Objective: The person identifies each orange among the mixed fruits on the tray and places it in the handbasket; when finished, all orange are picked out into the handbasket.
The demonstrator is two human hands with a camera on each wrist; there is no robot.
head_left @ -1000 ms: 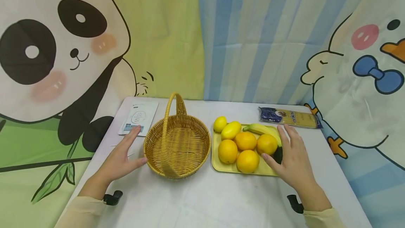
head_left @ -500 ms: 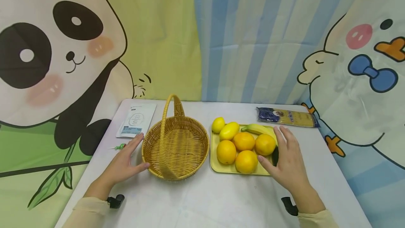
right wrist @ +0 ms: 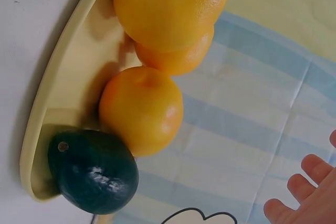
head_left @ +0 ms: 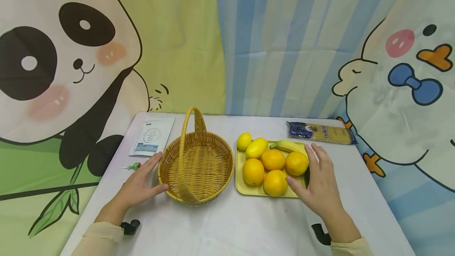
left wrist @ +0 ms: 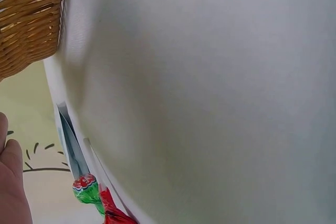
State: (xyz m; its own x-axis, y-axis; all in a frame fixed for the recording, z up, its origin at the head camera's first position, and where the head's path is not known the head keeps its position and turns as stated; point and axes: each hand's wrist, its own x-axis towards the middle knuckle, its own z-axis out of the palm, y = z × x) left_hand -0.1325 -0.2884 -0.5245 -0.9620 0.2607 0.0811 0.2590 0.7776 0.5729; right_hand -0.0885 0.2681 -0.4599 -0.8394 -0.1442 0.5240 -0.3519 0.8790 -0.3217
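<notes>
A wicker basket [head_left: 206, 165] with an arched handle stands on the white table. My left hand [head_left: 136, 187] is at its left side, fingers spread and holding nothing; I cannot tell whether the thumb touches the rim. Right of the basket, a yellow tray [head_left: 245, 189] bears several oranges [head_left: 275, 183], lemons [head_left: 256, 148], a banana [head_left: 288, 145] and a dark green avocado [right wrist: 94, 171]. Over the tray's right side, my right hand [head_left: 321, 187] stays with relaxed fingers, partly hiding the avocado in the head view. In the right wrist view its fingertips are apart from the fruit.
A white pouch [head_left: 151, 136] lies at the back left. Wrapped lollipops, one green [left wrist: 86, 190] and one red [left wrist: 115, 208], lie near my left hand. At the back right is a pack of spaghetti [head_left: 321, 132]. A printed curtain [head_left: 256, 42] hangs behind the table.
The head view has shifted slightly. My left hand has moved a little toward the basket, uncovering the green lollipop. My right hand has drifted slightly left over the tray.
</notes>
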